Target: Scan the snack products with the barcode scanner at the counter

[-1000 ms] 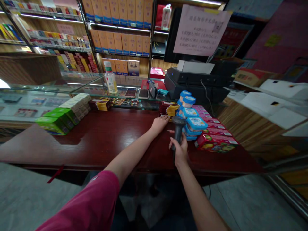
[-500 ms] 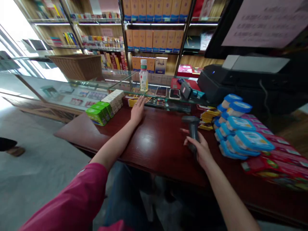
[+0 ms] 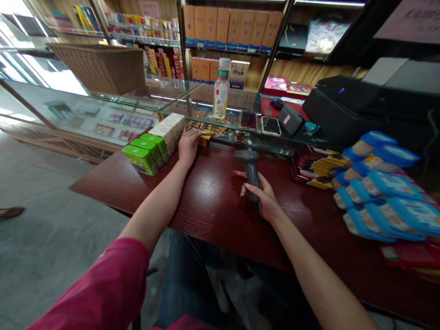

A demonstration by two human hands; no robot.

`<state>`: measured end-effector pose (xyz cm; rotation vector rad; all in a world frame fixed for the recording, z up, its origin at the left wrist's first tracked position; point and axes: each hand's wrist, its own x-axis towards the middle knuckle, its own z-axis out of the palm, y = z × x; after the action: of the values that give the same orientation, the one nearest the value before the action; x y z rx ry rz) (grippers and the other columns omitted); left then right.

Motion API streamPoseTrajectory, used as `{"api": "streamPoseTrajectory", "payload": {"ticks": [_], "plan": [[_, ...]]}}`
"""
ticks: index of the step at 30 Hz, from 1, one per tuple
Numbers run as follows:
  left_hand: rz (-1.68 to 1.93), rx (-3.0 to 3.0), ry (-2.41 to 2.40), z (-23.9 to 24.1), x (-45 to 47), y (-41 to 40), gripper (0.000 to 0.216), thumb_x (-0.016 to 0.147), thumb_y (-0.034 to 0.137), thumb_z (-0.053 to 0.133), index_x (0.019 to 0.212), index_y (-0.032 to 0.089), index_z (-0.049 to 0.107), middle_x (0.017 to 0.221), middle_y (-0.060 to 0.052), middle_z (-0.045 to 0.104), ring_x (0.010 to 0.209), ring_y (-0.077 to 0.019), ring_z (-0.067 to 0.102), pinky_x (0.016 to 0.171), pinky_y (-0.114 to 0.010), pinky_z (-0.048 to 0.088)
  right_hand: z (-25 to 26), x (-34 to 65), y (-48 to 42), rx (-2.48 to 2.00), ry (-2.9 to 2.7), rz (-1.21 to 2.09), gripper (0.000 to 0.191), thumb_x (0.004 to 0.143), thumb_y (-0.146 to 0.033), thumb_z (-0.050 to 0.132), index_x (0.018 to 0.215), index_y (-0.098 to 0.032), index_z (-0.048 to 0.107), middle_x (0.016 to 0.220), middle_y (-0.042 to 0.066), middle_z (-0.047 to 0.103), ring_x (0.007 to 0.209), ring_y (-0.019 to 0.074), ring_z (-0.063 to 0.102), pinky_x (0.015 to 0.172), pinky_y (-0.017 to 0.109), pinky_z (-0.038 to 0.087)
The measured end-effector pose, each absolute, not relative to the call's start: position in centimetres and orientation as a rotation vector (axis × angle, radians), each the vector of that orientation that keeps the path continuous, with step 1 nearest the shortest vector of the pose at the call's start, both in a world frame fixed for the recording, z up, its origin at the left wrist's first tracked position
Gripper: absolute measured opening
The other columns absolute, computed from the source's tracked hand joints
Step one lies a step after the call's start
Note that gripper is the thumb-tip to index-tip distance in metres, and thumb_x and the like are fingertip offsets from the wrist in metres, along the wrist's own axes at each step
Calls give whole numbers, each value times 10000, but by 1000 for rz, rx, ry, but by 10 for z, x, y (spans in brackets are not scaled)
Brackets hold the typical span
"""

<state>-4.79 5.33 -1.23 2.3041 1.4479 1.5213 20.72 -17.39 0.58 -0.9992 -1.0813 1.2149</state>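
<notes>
My left hand reaches to the far side of the dark red table, its fingers stretched over a row of yellow and brown snack packets. Whether those fingers grip a packet I cannot make out. A dark handheld barcode scanner is held upright by its handle in my right hand, over the middle of the table. Just left of my left hand stand cream-coloured boxes, and in front of them several green packs.
A drink bottle and a white-framed phone rest on the glass counter. Red and yellow packets and stacked blue-lidded tubs occupy the table's right. A wicker basket stands behind, left.
My left hand has shifted left onto the snack packets. My right hand carries the scanner further left, towards the middle of the table. The view has turned right and down.
</notes>
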Motion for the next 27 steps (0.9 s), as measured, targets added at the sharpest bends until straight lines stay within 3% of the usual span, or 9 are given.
{"api": "streamPoseTrajectory", "payload": {"ticks": [3,6,10,14,20,27], "plan": [[1726,2034,1248,-10,-33,44,279,993,192,634,1217,235,795,1273,-55,786,1235,-230,707,1168,-382,487,8,206,-179,-997,-1111,1230,444,783,-365,831,1186,-253,685,1424,107,698,555,92,576,499,287,509],[1813,1607,1167,-16,-7,36,248,954,209,700,1176,184,809,1212,-72,807,1175,-252,741,1102,-381,536,8,206,-183,-1019,-1196,1291,542,756,-333,852,1262,-259,673,1418,123,705,545,96,593,460,274,496],[1592,1256,1042,-28,15,31,263,901,226,754,1140,127,806,1153,-97,821,1092,-266,769,1006,-409,599,6,205,-184,-1064,-1255,1299,653,726,-323,879,1337,-251,660,1349,133,743,512,90,577,435,269,495],[1470,1118,963,-30,16,25,329,892,281,775,1174,112,787,1100,-112,825,956,-237,790,889,-393,642,4,207,-184,-1061,-1262,1273,608,747,-324,854,1321,-257,664,1374,127,729,479,78,573,435,275,498],[1476,1143,1019,-24,13,18,311,887,235,734,1165,107,788,1088,-119,822,904,-193,786,856,-342,636,0,205,-182,-992,-1238,1241,572,723,-332,853,1259,-252,669,1333,121,754,451,72,571,426,267,510],[1629,1605,1353,-12,18,-15,220,875,238,744,1065,167,830,1062,-79,837,1019,-244,789,995,-348,593,-4,227,-191,-1031,-908,929,559,701,-362,832,1210,-231,641,1329,119,758,444,67,570,422,247,489]]}}
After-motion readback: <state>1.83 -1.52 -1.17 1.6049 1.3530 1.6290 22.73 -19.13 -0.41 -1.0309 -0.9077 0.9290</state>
